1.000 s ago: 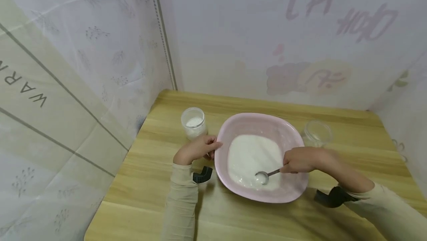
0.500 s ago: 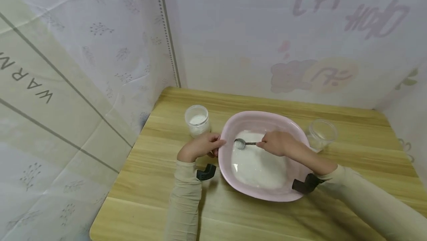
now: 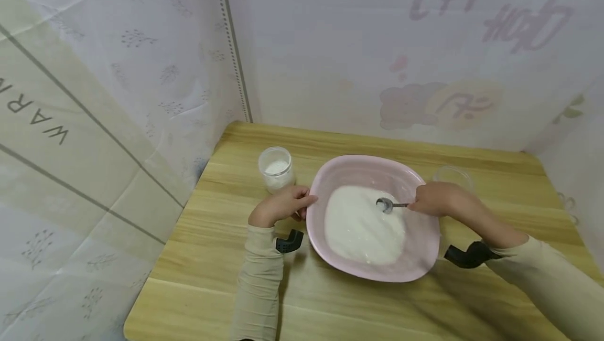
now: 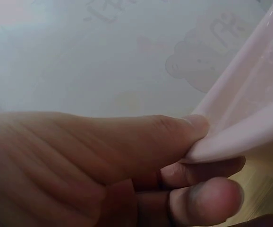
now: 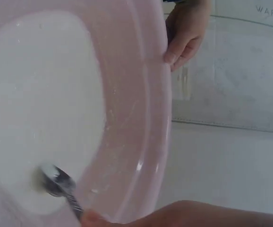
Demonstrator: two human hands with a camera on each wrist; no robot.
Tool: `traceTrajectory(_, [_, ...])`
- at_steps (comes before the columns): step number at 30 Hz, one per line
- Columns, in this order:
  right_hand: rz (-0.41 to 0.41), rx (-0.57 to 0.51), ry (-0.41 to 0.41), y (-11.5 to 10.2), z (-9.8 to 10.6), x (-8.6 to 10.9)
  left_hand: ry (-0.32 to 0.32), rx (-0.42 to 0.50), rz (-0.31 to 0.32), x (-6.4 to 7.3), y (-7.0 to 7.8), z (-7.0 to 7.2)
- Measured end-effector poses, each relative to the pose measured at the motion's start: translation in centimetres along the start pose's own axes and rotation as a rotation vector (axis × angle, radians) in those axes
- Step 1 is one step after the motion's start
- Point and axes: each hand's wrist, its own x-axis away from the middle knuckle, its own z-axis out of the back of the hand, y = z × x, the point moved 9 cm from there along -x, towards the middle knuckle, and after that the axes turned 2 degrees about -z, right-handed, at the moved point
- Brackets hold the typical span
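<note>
A pink plastic basin [image 3: 373, 274] stands on the table, holding a white liquid [image 3: 360, 225]. My left hand [image 3: 281, 205] pinches its left rim, thumb on top and fingers underneath, as the left wrist view shows up close. My right hand [image 3: 439, 199] reaches over the right rim and grips the handle of a metal spoon [image 3: 385, 205]. The spoon's round bowl lies at the liquid's surface toward the back right of the pool. In the right wrist view the spoon [image 5: 57, 182] has white on its bowl, and the left hand [image 5: 188, 30] shows at the far rim.
Behind my left hand stands a clear jar [image 3: 276, 169] with white contents. Another clear container [image 3: 453, 176] is partly hidden behind my right hand. The wooden table [image 3: 212, 278] meets printed cloth walls [image 3: 330, 68] at the back and left.
My right hand has swept the spoon from the front of the basin to its back left, then across to the right. The left hand keeps its hold on the rim.
</note>
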Motion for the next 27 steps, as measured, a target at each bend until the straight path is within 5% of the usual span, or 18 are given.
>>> traceTrajectory(6, [0.056, 0.012, -0.102, -1.1, -1.0, 2.0, 0.008, 0.002, 0.006, 0.1, 0.0, 0.1])
traceTrajectory(12, [0.083, -0.106, 0.074, -2.1, -0.3, 2.6, -0.003, 0.013, 0.015, 0.0, -0.1, -0.3])
traceTrajectory(21, [0.145, -0.283, 0.341, -1.8, 2.3, 0.5, 0.001, 0.015, 0.014, 0.1, -0.4, -0.3])
traceTrajectory(27, [0.101, -0.247, 0.326, -0.5, 2.7, 0.4, 0.003, -0.004, 0.003, -0.2, -0.1, 0.1])
